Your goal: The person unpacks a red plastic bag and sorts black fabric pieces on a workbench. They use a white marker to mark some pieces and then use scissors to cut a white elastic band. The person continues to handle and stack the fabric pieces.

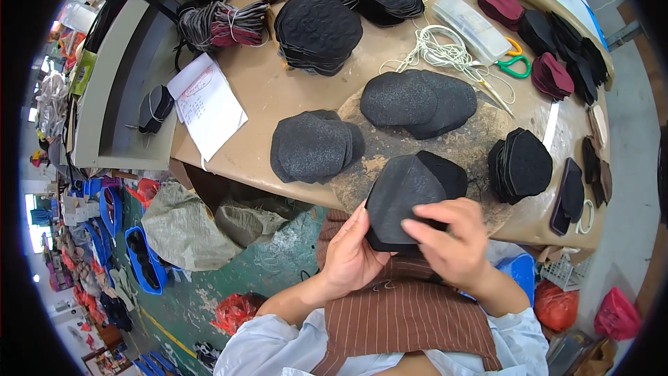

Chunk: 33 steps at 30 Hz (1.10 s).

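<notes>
A dark grey, rounded-cornered fabric piece (402, 188) with a black layer under it is tilted up before me at the table's front edge. My left hand (351, 254) grips its lower left side, thumb along the edge. Over its lower right part, my right hand (454, 237) has thumb and fingers apart, the fingertips at or just above the surface. Behind it is a black piece (447, 170), partly hidden. Around it are a speckled grey stack (313, 146) at left, overlapping grey pieces (417, 101) farther back, and a black stack (522, 166) at right.
A worn round board (497, 132) lies under several stacks. Beyond are tall black stacks (318, 28), tangled white cord (445, 47), a plastic box (472, 26) and green-and-orange-handled scissors (515, 63). White paper (209, 108) lies left; a phone (561, 209) lies right.
</notes>
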Each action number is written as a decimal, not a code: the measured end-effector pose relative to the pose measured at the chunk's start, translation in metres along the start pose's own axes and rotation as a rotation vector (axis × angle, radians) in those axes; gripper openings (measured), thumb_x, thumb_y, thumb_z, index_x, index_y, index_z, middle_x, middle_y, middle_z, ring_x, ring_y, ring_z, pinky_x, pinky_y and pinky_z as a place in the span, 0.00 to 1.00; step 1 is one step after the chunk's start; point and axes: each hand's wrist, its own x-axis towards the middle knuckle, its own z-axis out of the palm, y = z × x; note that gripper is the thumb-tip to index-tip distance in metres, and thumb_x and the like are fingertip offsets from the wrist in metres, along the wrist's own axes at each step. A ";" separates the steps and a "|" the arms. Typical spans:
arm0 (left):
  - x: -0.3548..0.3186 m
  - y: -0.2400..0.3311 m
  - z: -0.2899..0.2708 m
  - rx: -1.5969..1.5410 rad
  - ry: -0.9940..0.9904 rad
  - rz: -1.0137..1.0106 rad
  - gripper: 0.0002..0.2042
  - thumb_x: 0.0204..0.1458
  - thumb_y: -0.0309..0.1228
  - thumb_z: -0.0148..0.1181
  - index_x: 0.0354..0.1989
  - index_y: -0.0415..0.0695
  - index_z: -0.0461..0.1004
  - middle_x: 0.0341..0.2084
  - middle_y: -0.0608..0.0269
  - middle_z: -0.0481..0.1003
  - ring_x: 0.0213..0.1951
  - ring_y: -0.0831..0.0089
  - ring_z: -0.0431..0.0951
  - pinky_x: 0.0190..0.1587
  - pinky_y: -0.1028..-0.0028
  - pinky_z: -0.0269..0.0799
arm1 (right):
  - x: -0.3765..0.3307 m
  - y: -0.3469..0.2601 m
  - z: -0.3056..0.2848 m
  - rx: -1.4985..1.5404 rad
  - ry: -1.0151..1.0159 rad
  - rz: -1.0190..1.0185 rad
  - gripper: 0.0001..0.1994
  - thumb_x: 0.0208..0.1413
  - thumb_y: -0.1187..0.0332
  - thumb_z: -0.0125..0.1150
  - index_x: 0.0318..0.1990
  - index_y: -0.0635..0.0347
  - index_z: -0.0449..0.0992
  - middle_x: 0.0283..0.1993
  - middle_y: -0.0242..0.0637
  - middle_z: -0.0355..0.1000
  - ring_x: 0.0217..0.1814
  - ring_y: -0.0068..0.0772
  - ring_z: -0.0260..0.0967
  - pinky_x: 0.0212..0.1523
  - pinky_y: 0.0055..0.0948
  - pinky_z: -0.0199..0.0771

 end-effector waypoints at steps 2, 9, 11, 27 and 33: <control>0.000 0.000 0.004 0.029 0.022 0.007 0.22 0.65 0.38 0.32 0.64 0.41 0.50 0.58 0.53 0.62 0.57 0.65 0.66 0.58 0.64 0.66 | -0.011 0.004 0.012 0.014 -0.023 0.001 0.19 0.31 0.73 0.68 0.38 0.54 0.80 0.40 0.32 0.73 0.38 0.33 0.69 0.37 0.32 0.66; 0.000 0.001 0.005 0.084 0.032 0.041 0.22 0.65 0.38 0.31 0.64 0.40 0.50 0.58 0.52 0.61 0.58 0.64 0.65 0.58 0.64 0.65 | -0.005 0.000 0.011 0.111 -0.049 0.072 0.18 0.33 0.68 0.72 0.38 0.56 0.79 0.39 0.32 0.72 0.38 0.34 0.69 0.37 0.32 0.67; 0.000 0.002 0.003 0.063 0.007 0.036 0.22 0.65 0.37 0.33 0.64 0.40 0.49 0.58 0.53 0.61 0.58 0.66 0.65 0.58 0.66 0.65 | -0.003 -0.001 0.010 0.117 -0.063 0.092 0.18 0.34 0.68 0.72 0.38 0.57 0.79 0.39 0.31 0.72 0.38 0.35 0.69 0.37 0.32 0.67; -0.011 0.029 -0.011 0.544 0.319 0.126 0.19 0.53 0.22 0.54 0.54 0.35 0.63 0.50 0.57 0.70 0.50 0.70 0.72 0.55 0.68 0.67 | -0.029 0.014 0.004 0.711 0.249 0.796 0.04 0.53 0.81 0.57 0.35 0.64 0.72 0.31 0.27 0.70 0.32 0.15 0.66 0.34 0.19 0.67; 0.003 0.199 -0.045 0.481 0.536 0.765 0.16 0.56 0.24 0.51 0.53 0.33 0.63 0.48 0.52 0.71 0.49 0.63 0.73 0.53 0.62 0.72 | -0.048 0.041 -0.031 0.683 0.478 0.753 0.06 0.53 0.82 0.56 0.39 0.68 0.72 0.36 0.30 0.73 0.35 0.13 0.67 0.39 0.15 0.67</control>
